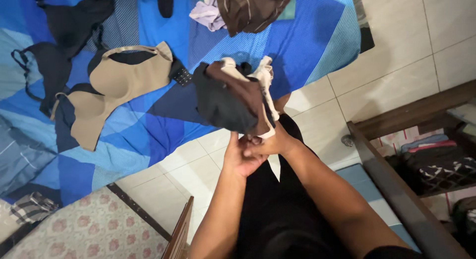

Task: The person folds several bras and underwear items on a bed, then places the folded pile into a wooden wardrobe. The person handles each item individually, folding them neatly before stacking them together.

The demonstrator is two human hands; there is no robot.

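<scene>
Gripping a bunched dark-and-cream bra (238, 98) above the blue bedsheet (317, 46), left hand (241, 157) and right hand (270, 142) clamp together on it, while a beige bra (116, 83) lies unfolded

The bra (233, 98) is held up in the air, just above the fingers (237, 142) of both hands, which meet under its lower edge. It is folded together into one bundle, cups pressed against each other. The outside that faces the camera is black and smooth, with a rounded shape. Toward the right of the fingers a cream lace edge (265, 83) shows, running down along the side of the bundle until it touches the fingertips. A dark brown inner part is seen at the top, between the black fabric and the lace. The bundle tilts a little to the left, away from the fingers.
</scene>
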